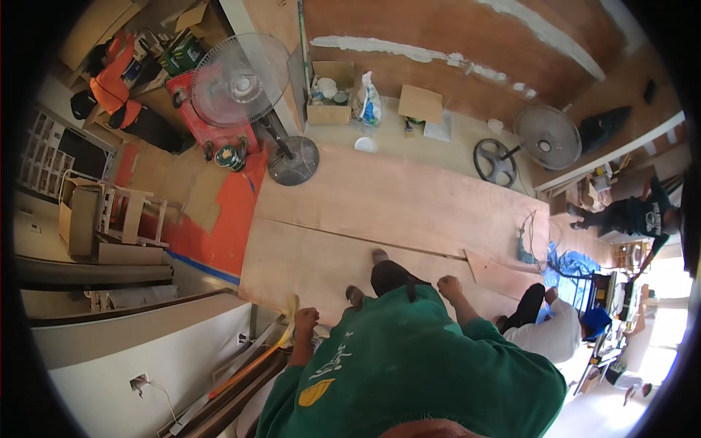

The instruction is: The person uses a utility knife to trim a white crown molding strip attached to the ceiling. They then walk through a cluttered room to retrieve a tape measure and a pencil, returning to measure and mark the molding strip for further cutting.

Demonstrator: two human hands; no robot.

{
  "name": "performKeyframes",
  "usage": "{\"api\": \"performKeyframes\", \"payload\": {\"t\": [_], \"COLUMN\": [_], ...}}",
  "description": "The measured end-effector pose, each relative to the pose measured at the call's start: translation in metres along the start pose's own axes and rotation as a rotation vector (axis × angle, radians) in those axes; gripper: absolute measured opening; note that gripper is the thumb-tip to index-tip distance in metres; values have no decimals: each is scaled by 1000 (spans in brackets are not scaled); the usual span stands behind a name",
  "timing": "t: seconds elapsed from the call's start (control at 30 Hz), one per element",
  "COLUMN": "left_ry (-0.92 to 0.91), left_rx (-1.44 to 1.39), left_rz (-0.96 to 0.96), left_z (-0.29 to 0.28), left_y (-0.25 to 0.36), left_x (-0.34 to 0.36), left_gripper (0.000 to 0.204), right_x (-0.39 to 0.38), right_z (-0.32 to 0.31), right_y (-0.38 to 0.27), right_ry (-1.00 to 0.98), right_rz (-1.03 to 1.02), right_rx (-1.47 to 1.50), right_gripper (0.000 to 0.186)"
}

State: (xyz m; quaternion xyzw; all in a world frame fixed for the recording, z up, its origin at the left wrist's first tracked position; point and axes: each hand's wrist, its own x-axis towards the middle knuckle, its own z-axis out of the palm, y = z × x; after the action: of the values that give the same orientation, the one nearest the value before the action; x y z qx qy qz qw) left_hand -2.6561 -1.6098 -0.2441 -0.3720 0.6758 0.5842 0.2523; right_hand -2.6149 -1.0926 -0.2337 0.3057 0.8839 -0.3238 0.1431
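Note:
I stand on large plywood sheets (343, 186) laid over the floor, one foot ahead of the other. My left hand (307, 319) is curled closed at my side, beside a yellowish strip (289, 321) that rises from the long pieces leaning by the low wall; I see nothing in its fingers. Out to the right, my right hand (450, 287) is also closed over the plywood, with nothing showing in it. A loose thinner wood piece (496, 276) lies to the right of that hand.
Two fans, a large one (244, 84) and a smaller one (548, 137), stand beyond the sheets. A corded power tool (526, 244) lies on the right. Nearby crouches a person in white (548, 332); others work far left and right. A cardboard box (330, 91) stands ahead.

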Motion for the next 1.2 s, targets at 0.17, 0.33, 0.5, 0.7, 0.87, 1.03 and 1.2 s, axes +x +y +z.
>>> {"api": "performKeyframes", "payload": {"t": [0.17,0.33,0.5,0.7,0.87,1.03,1.2], "left_ry": [2,142,-19,-433,-425,-433,-501], "left_rx": [104,397,195,27,305,276,161], "left_rz": [-9,163,112,278,497,839,866], "left_z": [8,28,54,61,27,-47,-148], "left_y": [44,127,221,398,454,480,493], "left_x": [25,12,11,-55,-91,-109,-110], "left_gripper": [23,37,37,37,35,29,20], "right_x": [50,117,264,358,373,366,358], "right_z": [16,-1,32,24,53,99,155], "right_y": [-20,-127,-165,-291,-325,-336,-401], "right_ry": [-501,-390,-453,-407,-524,-761,-562], "right_rz": [-51,136,113,37,9,-18,-1273], "right_rx": [-439,-30,215,362,268,134,-1070], "right_gripper": [21,22,16,17,17,17,10]}}
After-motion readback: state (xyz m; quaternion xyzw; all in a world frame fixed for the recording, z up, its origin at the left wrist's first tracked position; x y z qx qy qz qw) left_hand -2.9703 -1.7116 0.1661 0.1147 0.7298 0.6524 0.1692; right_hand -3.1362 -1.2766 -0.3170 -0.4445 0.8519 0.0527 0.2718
